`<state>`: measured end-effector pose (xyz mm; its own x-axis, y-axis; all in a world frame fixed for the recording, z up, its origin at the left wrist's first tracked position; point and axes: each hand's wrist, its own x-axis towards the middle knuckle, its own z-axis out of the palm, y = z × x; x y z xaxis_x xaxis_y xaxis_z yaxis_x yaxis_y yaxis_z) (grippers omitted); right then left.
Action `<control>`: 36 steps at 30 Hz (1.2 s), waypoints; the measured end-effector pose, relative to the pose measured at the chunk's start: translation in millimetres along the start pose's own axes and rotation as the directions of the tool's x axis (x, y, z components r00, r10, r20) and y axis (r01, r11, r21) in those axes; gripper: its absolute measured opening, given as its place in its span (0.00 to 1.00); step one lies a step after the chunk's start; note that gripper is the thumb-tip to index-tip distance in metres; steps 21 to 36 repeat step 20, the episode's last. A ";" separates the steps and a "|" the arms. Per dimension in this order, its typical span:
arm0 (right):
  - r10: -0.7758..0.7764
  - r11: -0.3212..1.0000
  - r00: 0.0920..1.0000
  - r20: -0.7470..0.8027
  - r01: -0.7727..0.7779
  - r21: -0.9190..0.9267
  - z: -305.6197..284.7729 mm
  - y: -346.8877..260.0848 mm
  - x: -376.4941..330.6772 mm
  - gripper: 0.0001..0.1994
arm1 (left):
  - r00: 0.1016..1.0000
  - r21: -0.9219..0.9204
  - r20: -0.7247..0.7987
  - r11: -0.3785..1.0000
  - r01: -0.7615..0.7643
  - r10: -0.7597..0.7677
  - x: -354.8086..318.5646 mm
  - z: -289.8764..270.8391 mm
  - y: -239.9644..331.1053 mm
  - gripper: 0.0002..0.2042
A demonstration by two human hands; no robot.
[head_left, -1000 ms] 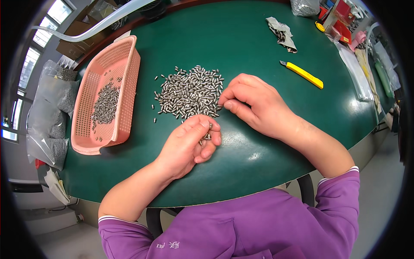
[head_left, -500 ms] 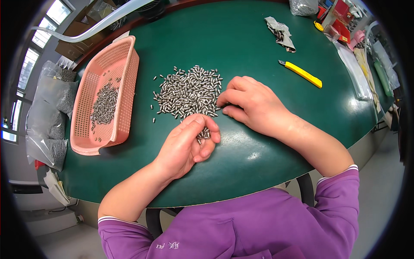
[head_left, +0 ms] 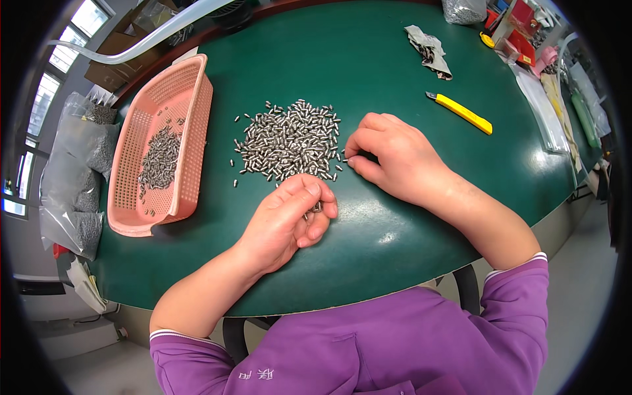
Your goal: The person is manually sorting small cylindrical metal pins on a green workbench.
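A heap of small silvery metal pins [head_left: 287, 141] lies in the middle of the green table. Just on its near side, my left hand [head_left: 283, 214] is curled closed around several of these pins, some showing between thumb and fingers. To the right of the heap, my right hand [head_left: 398, 158] rests low over the table with thumb and index finger pinched together. A single pin shows at those fingertips, partly covered by them. A few loose pins lie between the heap and the right hand, and others are scattered along the heap's left edge.
At left stands a pink perforated plastic basket [head_left: 203, 125] with more pins inside. Clear bags of metal parts [head_left: 82, 191] are beyond it. A yellow utility knife [head_left: 464, 114] and a crumpled wrapper [head_left: 429, 52] lie at the far right of the green table [head_left: 395, 263].
My right hand has drawn slightly right, away from the heap, and loose pins now show beside it. My left thumb has closed further over the pins in that hand.
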<state>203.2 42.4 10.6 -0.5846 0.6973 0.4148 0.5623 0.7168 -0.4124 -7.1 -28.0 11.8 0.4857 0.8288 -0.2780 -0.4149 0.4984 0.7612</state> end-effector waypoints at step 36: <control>0.091 0.708 0.951 0.297 -0.271 0.652 -11.6 -26.2 2.9 0.06 | 0.999 0.078 -0.034 0.997 -0.007 0.010 -0.2 1.4 -3.2 0.10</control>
